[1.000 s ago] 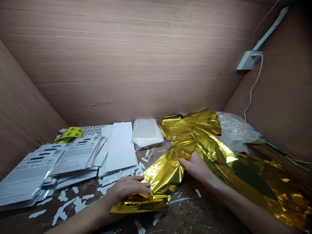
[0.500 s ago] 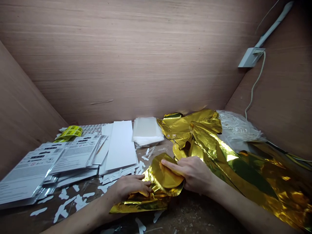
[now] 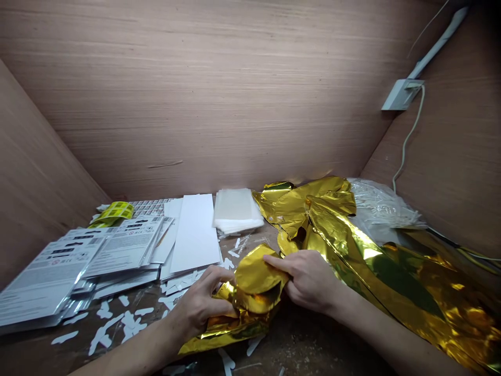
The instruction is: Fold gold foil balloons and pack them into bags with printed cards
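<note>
A gold foil balloon [image 3: 256,271], flat and partly folded, lies in front of me, its rounded end bent upward. My left hand [image 3: 203,300] grips its left side, thumb and fingers curled on the crumpled foil. On the other side, my right hand [image 3: 309,279] pinches the rounded end; its index finger stretches over the top, and the other fingers are curled and partly hidden beneath. More gold foil balloons [image 3: 336,224] lie spread and overlapping just behind and to the right of my right hand.
Printed cards in clear sleeves [image 3: 47,277] are stacked at the left, beside white cards [image 3: 197,230]. Clear bags [image 3: 238,209] lie at the back. White paper scraps [image 3: 129,324] litter the table. A bag of thin white sticks [image 3: 383,201] and a socket [image 3: 403,95] with a cord are at the right.
My left hand has lifted slightly and closed more around the foil. The rounded end has tilted up and shifted a little left, with my right hand still on it.
</note>
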A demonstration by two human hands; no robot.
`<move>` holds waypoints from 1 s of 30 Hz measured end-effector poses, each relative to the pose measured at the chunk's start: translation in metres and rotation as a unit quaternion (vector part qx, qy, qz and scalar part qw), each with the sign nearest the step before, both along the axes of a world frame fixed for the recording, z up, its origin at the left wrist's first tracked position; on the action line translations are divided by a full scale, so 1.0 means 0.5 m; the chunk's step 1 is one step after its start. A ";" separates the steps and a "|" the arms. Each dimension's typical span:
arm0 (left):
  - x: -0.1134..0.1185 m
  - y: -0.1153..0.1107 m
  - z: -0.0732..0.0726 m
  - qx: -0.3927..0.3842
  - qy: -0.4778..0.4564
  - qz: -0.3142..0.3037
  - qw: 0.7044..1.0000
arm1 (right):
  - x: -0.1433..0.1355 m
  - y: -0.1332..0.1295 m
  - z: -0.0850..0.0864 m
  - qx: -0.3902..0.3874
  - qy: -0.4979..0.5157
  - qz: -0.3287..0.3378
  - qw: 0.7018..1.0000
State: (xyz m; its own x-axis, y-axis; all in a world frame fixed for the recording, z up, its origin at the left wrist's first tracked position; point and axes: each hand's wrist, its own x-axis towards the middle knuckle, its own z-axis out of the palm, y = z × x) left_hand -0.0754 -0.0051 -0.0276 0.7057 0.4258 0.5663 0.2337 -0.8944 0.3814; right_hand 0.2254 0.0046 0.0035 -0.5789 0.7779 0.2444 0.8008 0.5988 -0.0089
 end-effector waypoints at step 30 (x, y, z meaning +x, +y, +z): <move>0.009 -0.011 0.029 -0.049 0.080 -0.050 0.994 | -0.070 -0.012 -0.042 0.097 -0.027 0.097 0.990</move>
State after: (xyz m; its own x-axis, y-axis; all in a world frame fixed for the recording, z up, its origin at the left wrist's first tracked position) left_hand -0.0709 -0.0105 -0.0131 0.8253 0.3967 0.4019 0.2105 -0.8765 0.4330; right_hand 0.1905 -0.0017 -0.0178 -0.7293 0.5923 0.3426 0.6666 0.7280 0.1603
